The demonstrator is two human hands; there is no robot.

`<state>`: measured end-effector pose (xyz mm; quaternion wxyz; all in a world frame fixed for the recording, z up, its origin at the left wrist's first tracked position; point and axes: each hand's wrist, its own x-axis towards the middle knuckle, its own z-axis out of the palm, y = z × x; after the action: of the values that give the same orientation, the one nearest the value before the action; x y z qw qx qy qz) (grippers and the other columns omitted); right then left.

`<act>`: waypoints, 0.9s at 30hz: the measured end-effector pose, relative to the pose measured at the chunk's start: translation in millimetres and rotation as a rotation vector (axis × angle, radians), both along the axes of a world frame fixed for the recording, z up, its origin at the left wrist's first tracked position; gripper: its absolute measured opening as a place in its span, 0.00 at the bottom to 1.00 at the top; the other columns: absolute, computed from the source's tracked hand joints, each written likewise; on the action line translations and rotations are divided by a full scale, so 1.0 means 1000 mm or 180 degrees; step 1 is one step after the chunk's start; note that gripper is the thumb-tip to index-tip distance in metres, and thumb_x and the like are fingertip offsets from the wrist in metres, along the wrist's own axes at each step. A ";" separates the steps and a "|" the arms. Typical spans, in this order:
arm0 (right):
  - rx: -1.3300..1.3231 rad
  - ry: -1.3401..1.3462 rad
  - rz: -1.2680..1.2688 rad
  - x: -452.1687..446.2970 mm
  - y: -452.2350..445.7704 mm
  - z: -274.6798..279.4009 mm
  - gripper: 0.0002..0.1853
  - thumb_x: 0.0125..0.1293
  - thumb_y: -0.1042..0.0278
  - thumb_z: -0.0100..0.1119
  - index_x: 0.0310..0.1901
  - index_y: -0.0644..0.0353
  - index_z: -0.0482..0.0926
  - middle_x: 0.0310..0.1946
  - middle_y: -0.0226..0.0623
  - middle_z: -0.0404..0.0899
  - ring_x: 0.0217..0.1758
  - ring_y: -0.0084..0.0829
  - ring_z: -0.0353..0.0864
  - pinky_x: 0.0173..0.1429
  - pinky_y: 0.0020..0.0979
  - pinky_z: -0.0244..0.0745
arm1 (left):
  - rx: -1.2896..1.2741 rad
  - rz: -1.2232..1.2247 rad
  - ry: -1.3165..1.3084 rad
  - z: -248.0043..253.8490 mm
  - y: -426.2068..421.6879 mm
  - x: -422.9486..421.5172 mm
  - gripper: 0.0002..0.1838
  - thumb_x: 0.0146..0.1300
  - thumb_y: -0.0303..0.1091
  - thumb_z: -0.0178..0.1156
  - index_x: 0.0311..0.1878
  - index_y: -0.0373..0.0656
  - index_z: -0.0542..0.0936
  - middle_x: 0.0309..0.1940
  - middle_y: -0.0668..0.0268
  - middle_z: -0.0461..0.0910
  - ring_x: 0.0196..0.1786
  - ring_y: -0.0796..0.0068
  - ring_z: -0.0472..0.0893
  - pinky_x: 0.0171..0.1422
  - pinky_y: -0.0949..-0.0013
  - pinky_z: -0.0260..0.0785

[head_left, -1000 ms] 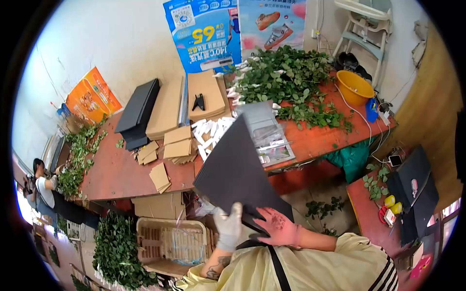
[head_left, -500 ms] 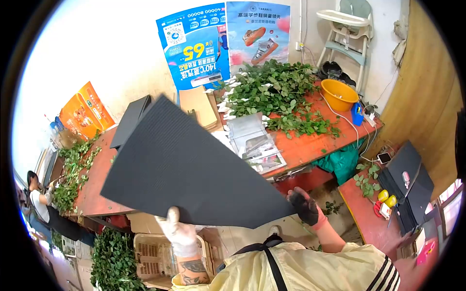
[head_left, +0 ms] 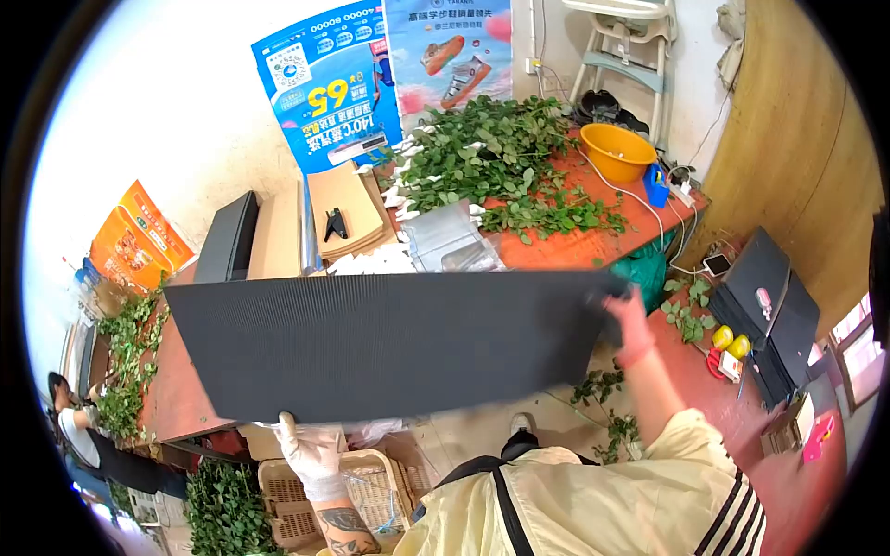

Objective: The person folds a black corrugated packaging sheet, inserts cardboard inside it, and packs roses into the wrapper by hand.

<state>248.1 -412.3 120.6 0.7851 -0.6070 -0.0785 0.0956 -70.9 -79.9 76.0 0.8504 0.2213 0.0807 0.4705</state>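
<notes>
A large black ribbed sheet (head_left: 389, 347) is stretched out sideways in front of me, above the floor and the near edge of the red table. My left hand (head_left: 311, 456), in a white glove, grips its lower edge near the left end, thumb on the near face. At the sheet's right end, my right hand (head_left: 623, 320), in a pink and black glove, is closed on the edge, slightly blurred. Behind the sheet, a black clip (head_left: 336, 224) lies on a stack of brown cardboard (head_left: 348, 199), beside a folded black stack (head_left: 225, 241).
Leafy stems (head_left: 491, 153) with white-wrapped ends lie on the red table (head_left: 547, 250) near a yellow basin (head_left: 617, 153). Below are a wicker basket (head_left: 375, 482) and more greenery (head_left: 227, 505). A side table (head_left: 681, 380) stands right; another person (head_left: 88, 440) is far left.
The black sheet has swung from tilted to nearly level and spread sideways. My right hand has moved up and right with its end, my left hand slightly down and left. The view has shifted.
</notes>
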 end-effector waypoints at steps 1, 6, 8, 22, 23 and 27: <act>0.0458 0.0013 0.0040 0.010 -0.003 0.029 0.27 0.53 0.81 0.64 0.56 0.68 0.67 0.46 0.43 0.78 0.45 0.33 0.80 0.50 0.33 0.78 | -0.0010 -0.0029 0.0008 -0.020 0.005 -0.009 0.19 0.62 0.30 0.55 0.57 0.41 0.72 0.51 0.63 0.76 0.52 0.67 0.75 0.58 0.62 0.70; 0.0437 -0.1003 0.0613 0.056 -0.014 0.090 0.15 0.53 0.80 0.64 0.44 0.67 0.76 0.36 0.36 0.81 0.37 0.26 0.81 0.44 0.28 0.78 | 0.0329 0.1086 0.1986 -0.086 0.028 -0.049 0.26 0.61 0.43 0.56 0.61 0.49 0.64 0.50 0.61 0.69 0.54 0.60 0.70 0.62 0.52 0.63; 0.0211 -0.1338 0.0528 0.055 -0.007 0.105 0.16 0.53 0.78 0.65 0.45 0.67 0.76 0.37 0.34 0.81 0.38 0.25 0.81 0.45 0.27 0.77 | 0.1283 0.1485 0.2295 -0.041 0.018 -0.027 0.42 0.60 0.57 0.54 0.70 0.47 0.49 0.67 0.53 0.52 0.69 0.54 0.55 0.72 0.52 0.47; -0.1484 -0.2298 0.1030 0.051 0.026 0.216 0.28 0.47 0.78 0.66 0.54 0.62 0.73 0.46 0.35 0.77 0.48 0.25 0.76 0.53 0.27 0.72 | 0.4636 0.2002 0.2322 0.138 0.026 0.052 0.60 0.40 0.48 0.73 0.71 0.39 0.48 0.69 0.52 0.54 0.71 0.57 0.54 0.66 0.55 0.57; -0.1890 -0.2593 0.1197 0.035 0.035 0.227 0.28 0.45 0.77 0.66 0.53 0.61 0.73 0.44 0.34 0.77 0.46 0.24 0.76 0.52 0.27 0.72 | 0.4783 0.1373 0.2260 0.151 -0.002 0.070 0.61 0.39 0.52 0.73 0.71 0.36 0.48 0.70 0.53 0.52 0.73 0.58 0.51 0.75 0.55 0.45; -0.2294 -0.2934 0.1575 0.013 0.050 0.250 0.29 0.46 0.76 0.67 0.54 0.57 0.74 0.44 0.33 0.76 0.45 0.23 0.74 0.52 0.26 0.72 | 0.5699 0.0630 0.2542 0.144 -0.028 0.120 0.49 0.38 0.32 0.69 0.67 0.37 0.58 0.65 0.50 0.62 0.68 0.59 0.62 0.63 0.61 0.65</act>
<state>261.3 -362.7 370.3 0.3718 -0.7758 -0.5093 0.0235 49.4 -108.0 219.7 0.2357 0.9184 -0.0059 0.3176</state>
